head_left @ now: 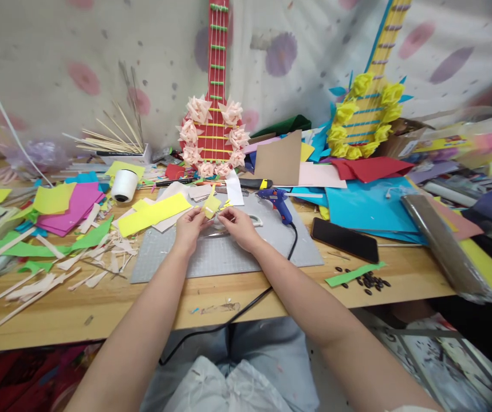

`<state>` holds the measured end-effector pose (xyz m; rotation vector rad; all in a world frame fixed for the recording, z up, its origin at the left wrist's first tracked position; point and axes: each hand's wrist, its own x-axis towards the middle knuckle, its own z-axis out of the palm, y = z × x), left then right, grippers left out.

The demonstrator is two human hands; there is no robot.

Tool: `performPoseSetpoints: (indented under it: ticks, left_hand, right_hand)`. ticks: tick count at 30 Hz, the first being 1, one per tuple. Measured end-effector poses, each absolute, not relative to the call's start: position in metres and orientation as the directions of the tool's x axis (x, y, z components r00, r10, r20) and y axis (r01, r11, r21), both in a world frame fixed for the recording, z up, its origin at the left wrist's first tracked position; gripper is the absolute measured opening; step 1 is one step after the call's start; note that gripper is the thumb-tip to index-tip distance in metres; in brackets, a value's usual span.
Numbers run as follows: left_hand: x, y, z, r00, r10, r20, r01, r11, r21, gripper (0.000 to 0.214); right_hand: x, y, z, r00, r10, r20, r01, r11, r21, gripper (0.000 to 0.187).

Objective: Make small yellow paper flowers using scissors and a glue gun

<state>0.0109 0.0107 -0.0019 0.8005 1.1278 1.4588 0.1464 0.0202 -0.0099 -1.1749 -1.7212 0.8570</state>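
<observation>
Both my hands meet over the grey cutting mat (pixel 228 257). My left hand (pixel 191 226) is closed, its fingertips pinching a small yellow paper piece (pixel 212 205) with a pale bit on it. Close beside it, my right hand (pixel 240 228) has thumb and fingers pressed together near the paper's lower edge; whatever lies between them is too small to make out. A pair of scissors with a light handle (pixel 256 220) lies on the mat, partly covered by my right hand. To the right rests a blue glue gun (pixel 275 203) with a black cord. A yellow paper strip (pixel 155 214) lies left of my hands.
A red paper guitar (pixel 215 137) with pink flowers and a yellow one (pixel 359 120) stand behind. Paper scraps (pixel 95 252) cover the left side. A phone (pixel 344 239), black beads (pixel 370 280), blue sheets (pixel 366 206) and a wrapped brown bundle (pixel 447 246) lie right.
</observation>
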Motion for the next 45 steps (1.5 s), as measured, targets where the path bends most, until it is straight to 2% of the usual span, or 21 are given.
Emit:
performPoseSetpoints:
  ticks: [12, 45]
  left_hand:
    - [0.0117, 0.0083, -0.0029, -0.178, 0.978, -0.105, -0.394, 0.027, 0.919, 0.020]
    - [0.0109, 0.0076, 0.0001, -0.226, 0.965, -0.134, -0.437, 0.023, 0.899, 0.012]
  right_hand:
    - [0.1470, 0.0208, -0.0101, -0.206, 0.939, 0.275, 0.372, 0.335, -0.866, 0.008]
    - [0.1484, 0.0194, -0.0076, -0.257, 0.932, 0.255, 0.426, 0.346, -0.836, 0.006]
